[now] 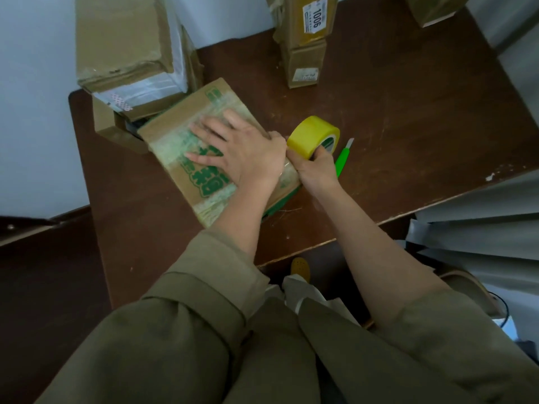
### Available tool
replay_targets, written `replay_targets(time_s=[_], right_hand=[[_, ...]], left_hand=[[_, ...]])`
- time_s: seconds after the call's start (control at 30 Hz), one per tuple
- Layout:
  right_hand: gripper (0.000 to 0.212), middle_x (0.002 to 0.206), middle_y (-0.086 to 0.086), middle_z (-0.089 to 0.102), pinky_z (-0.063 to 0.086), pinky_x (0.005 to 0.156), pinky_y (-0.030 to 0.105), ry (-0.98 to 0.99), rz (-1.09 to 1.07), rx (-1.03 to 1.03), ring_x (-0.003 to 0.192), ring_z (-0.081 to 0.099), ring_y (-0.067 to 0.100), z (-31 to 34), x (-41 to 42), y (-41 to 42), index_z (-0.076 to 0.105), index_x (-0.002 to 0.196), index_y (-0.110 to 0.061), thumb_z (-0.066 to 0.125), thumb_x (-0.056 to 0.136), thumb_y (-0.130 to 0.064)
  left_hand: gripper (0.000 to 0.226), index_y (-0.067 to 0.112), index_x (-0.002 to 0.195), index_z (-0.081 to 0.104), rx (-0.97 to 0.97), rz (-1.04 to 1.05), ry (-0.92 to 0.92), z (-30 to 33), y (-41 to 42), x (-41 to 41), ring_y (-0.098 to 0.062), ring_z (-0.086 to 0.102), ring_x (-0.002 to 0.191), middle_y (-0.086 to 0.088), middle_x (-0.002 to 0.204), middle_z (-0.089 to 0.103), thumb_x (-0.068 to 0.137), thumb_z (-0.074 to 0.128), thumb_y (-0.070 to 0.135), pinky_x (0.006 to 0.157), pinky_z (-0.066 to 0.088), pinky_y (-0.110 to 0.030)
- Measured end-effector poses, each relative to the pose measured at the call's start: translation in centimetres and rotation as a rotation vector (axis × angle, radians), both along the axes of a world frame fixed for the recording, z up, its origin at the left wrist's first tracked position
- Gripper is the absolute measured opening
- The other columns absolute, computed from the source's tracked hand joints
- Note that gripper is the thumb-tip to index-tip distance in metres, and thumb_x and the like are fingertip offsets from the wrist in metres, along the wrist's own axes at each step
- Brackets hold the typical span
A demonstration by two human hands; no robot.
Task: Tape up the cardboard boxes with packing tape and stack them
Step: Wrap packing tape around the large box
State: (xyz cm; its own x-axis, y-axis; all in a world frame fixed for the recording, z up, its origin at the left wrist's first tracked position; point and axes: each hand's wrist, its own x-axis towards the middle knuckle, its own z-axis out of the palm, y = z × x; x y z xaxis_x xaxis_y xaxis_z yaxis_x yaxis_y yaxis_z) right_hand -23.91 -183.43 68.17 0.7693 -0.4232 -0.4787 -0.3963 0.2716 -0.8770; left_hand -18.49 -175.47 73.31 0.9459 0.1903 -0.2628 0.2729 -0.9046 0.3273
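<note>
pressing left hand point(233, 150) flat on box point(175, 158), right hand point(316, 166) gripping tape roll point(312, 135)

A box point(186, 150) lies flat near the table's point(393, 118) left edge, turned askew to it. The left hand point(242, 150) rests on top of the box. Just beside the box's right edge stands the tape roll point(313, 137) on its rim, with the right hand point(316, 167) on it. A cutter point(342, 158) lies on the table just right of the roll. Behind the box, at the far left corner, boxes are stacked point(125, 53). At the far edge stands a tall box point(306, 39), with another box point(434, 8) at the far right corner.
</note>
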Motion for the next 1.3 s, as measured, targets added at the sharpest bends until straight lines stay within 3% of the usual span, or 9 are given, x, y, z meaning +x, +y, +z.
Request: replay_targets(time_s=[0.23,0.5,0.63,0.7,0.8,0.9,1.03,1.17,1.3], right_hand=[[0.011,0.103,0.005,0.076,0.058,0.091,0.036,-0.111,-0.099,0.051,0.098,0.072,0.016,2.1,-0.6,0.4,0.073,0.096,-0.019,0.077,0.087,-0.013],[0.011,0.102,0.013,0.076,0.056,0.094,0.053,-0.204,-0.073,0.05,0.1,0.072,0.027,7.6,0.3,0.4,0.076,0.095,-0.011,0.078,0.086,-0.017],[0.072,0.113,0.04,0.059,0.049,0.083,0.07,-0.253,-0.029,0.01,0.107,0.056,0.057,11.0,0.8,0.4,0.058,0.107,0.018,0.082,0.075,-0.042],[0.065,0.112,0.035,0.063,0.052,0.089,0.063,-0.264,0.025,-0.031,0.106,0.06,0.052,12.5,0.5,0.9,0.06,0.108,0.017,0.079,0.08,-0.038],[0.033,0.09,0.025,0.066,0.053,0.081,0.039,-0.225,0.135,-0.071,0.085,0.065,0.036,13.4,-0.7,2.9,0.066,0.094,0.002,0.075,0.085,-0.029],[0.057,0.086,0.029,0.063,0.049,0.069,0.039,-0.218,0.24,-0.099,0.078,0.064,0.039,13.2,-1.4,5.3,0.058,0.1,0.016,0.076,0.084,-0.036],[0.004,0.067,-0.014,0.067,0.047,0.058,0.014,-0.192,0.309,-0.098,0.062,0.063,-0.005,12.7,-2.3,6.9,0.068,0.089,-0.01,0.072,0.091,-0.012],[0.023,0.101,0.002,0.077,0.058,0.088,0.039,-0.166,0.3,-0.117,0.097,0.072,0.015,11.4,-3.4,7.4,0.072,0.107,-0.01,0.078,0.086,-0.016],[0.025,0.103,0.006,0.077,0.059,0.09,0.041,-0.147,0.212,-0.094,0.097,0.073,0.019,11.8,-3.4,7.1,0.072,0.108,-0.006,0.078,0.085,-0.015]], left_hand=[[0.07,0.027,0.138,0.032,-0.283,0.076,-0.102,1.4,1.3,0.8,-0.039,-0.003,0.149,-0.011,0.152,0.02,0.08,0.07,0.023,0.109,-0.014,-0.07],[0.031,0.042,0.121,0.063,-0.371,0.029,-0.027,4.6,2.5,1.8,-0.041,0.009,0.144,-0.008,0.145,0.021,0.091,0.061,0.032,0.112,0.001,-0.073],[0.023,0.033,0.114,0.066,-0.584,-0.031,-0.122,6.0,4.5,2.1,-0.03,0.024,0.137,-0.002,0.128,0.023,0.093,0.06,0.027,0.118,0.021,-0.041],[0.017,0.026,0.108,0.067,-0.675,-0.057,-0.131,5.9,6.1,1.5,-0.024,0.032,0.133,0.001,0.122,0.022,0.092,0.061,0.021,0.104,0.029,-0.02],[0.003,0.02,0.092,0.06,-0.728,0.088,-0.157,5.2,7.9,0.5,-0.022,0.048,0.109,-0.002,0.121,0.025,0.09,0.062,0.02,0.09,0.042,-0.026],[0.033,0.016,0.093,0.042,-0.692,0.271,-0.204,4.2,8.4,0.8,-0.025,0.045,0.091,-0.008,0.124,0.025,0.083,0.071,0.028,0.087,0.047,-0.036],[0.078,0.012,0.129,0.027,-0.792,0.398,-0.265,2.0,9.1,0.2,-0.033,0.04,0.122,-0.018,0.142,0.022,0.077,0.081,0.035,0.1,0.04,-0.032],[0.111,0.011,0.156,-0.001,-0.86,0.333,-0.272,-0.3,10.3,-1.4,-0.025,0.019,0.148,-0.017,0.16,0.012,0.083,0.077,0.038,0.106,0.024,-0.018],[0.108,0.012,0.158,-0.004,-0.784,0.279,-0.271,-0.8,10.4,-1.2,-0.025,0.013,0.15,-0.018,0.161,0.009,0.087,0.072,0.043,0.096,0.019,-0.013]])
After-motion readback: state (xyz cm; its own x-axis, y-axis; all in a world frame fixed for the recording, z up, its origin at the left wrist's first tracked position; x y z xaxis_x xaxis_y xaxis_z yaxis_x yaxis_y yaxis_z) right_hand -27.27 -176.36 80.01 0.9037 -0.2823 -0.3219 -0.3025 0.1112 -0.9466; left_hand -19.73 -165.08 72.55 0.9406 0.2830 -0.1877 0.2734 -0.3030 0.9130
